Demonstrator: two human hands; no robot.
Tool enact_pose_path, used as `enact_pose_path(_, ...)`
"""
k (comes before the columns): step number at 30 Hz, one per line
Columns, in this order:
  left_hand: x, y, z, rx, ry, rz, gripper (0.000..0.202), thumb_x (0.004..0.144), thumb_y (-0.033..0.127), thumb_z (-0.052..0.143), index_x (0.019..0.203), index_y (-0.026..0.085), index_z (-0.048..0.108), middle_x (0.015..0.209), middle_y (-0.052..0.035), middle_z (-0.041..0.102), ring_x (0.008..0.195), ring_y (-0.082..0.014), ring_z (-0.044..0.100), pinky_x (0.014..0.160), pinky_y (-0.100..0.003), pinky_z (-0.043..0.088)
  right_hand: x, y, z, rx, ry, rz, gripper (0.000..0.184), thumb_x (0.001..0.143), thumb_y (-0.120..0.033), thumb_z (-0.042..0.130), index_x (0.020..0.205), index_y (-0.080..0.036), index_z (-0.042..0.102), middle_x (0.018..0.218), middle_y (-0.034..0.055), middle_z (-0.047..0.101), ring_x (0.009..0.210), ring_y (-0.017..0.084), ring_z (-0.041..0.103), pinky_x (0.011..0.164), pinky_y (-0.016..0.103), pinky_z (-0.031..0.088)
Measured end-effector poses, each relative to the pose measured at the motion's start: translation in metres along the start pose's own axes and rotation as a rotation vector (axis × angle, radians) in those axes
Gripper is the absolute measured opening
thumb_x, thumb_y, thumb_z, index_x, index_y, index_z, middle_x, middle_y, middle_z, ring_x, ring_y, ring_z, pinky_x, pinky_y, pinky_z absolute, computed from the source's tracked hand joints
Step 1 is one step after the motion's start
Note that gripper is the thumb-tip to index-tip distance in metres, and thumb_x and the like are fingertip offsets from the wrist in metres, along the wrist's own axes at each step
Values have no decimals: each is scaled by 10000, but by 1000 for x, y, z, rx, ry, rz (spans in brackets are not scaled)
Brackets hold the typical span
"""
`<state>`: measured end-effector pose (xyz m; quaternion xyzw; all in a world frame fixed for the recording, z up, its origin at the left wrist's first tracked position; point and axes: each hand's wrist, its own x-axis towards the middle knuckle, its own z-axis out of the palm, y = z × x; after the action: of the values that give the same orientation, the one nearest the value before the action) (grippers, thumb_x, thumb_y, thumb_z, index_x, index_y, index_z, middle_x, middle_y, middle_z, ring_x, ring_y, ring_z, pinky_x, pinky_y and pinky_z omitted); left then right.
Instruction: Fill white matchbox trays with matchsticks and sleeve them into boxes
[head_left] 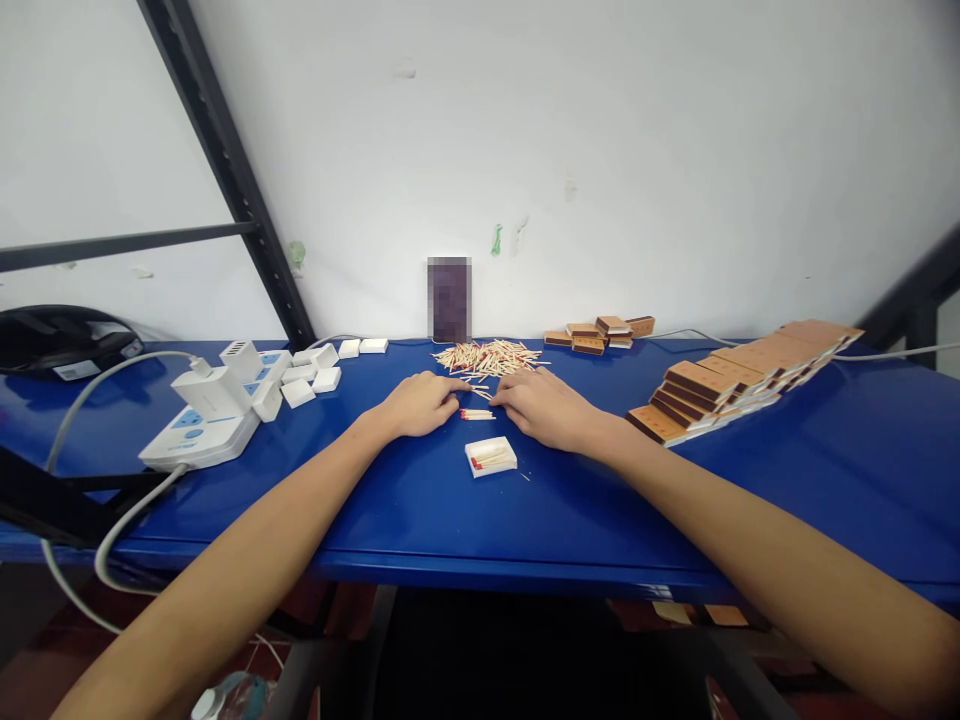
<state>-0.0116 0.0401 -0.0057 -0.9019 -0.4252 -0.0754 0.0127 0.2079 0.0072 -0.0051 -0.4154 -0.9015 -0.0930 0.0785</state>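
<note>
My left hand (418, 402) and my right hand (546, 405) rest on the blue table (375, 500), fingers curled and pinched toward each other around a small bundle of red-tipped matches (477, 414) lying between them. Just behind the hands is a loose pile of matches (487, 357). In front of them, nearer to me, sits a small white open tray (491, 456) with a few matches inside.
A row of brown matchbox sleeves (739, 385) runs along the right. A few more brown boxes (600, 335) sit at the back. White trays (315, 372) and a white power strip with chargers (206, 415) stand at the left. A dark blurred object (448, 299) leans against the wall.
</note>
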Motion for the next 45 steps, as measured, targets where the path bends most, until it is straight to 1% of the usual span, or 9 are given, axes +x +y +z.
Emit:
enact_pose_path(4, 1, -1, 2, -8, 11, -1, 456, 879, 227, 413, 1294, 224, 604, 819, -64, 702, 771, -227, 648, 721, -321, 459, 0, 12, 3, 12, -6, -33, 349, 866, -63, 472, 1096, -179, 706, 1076, 83, 684, 973, 216, 610, 817, 320, 424)
enact_pose_path(9, 1, 0, 2, -16, 30, 37, 464, 869, 215, 404, 1290, 229, 598, 761, -42, 684, 701, -214, 627, 679, -307, 435, 0, 23, 6, 33, -9, -66, 353, 854, -43, 479, 1091, -169, 709, 1066, 87, 683, 961, 218, 604, 814, 318, 411)
enact_pose_path(12, 0, 0, 1, -37, 41, 48, 441, 862, 207, 409, 1242, 231, 630, 741, -31, 678, 670, -198, 610, 656, -292, 411, 1, 17, 5, 33, 6, -89, 345, 857, -38, 474, 1053, -173, 723, 1026, 90, 688, 961, 228, 595, 821, 333, 401)
enact_pose_path(18, 0, 0, -4, -104, 54, 70, 292, 829, 199, 444, 956, 197, 707, 642, -2, 624, 568, -151, 530, 594, -262, 346, 4, 4, 2, 52, 16, -105, 298, 853, -46, 500, 985, -185, 728, 986, 87, 692, 918, 217, 593, 790, 321, 396)
enact_pose_path(28, -5, 8, -10, -238, 40, 164, 181, 764, 285, 563, 823, 165, 685, 564, 39, 503, 486, -96, 393, 531, -244, 287, 3, 3, 2, 26, 31, -4, 186, 922, -147, 507, 947, -185, 687, 975, 87, 683, 915, 231, 590, 744, 324, 381)
enact_pose_path(34, -6, 10, -10, -307, 21, 190, 144, 739, 276, 575, 731, 159, 658, 524, 53, 451, 470, -85, 362, 515, -236, 288, 14, -6, 4, -34, 47, -3, 189, 945, -195, 499, 906, -147, 678, 976, 118, 669, 924, 236, 588, 789, 337, 387)
enact_pose_path(39, -5, 8, -7, -352, 30, 224, 137, 748, 259, 575, 756, 156, 664, 527, 56, 437, 478, -81, 365, 516, -228, 290, 21, -14, 3, 40, 25, -19, 197, 960, -206, 471, 955, -161, 663, 957, 103, 685, 935, 227, 602, 794, 318, 394)
enact_pose_path(43, -4, 4, -6, -355, 48, 195, 152, 765, 268, 571, 772, 154, 672, 516, 62, 402, 475, -83, 348, 516, -229, 286, 12, -10, 2, 137, 76, 43, 223, 948, -145, 441, 1114, -141, 590, 1024, 127, 680, 970, 227, 601, 805, 305, 412)
enact_pose_path(45, -3, 2, -6, -342, 76, 170, 156, 771, 243, 549, 786, 153, 675, 511, 63, 397, 477, -86, 348, 525, -232, 288, 7, -7, 2, 193, 76, 54, 254, 935, -105, 425, 1140, -132, 572, 1067, 136, 671, 987, 224, 598, 813, 297, 419)
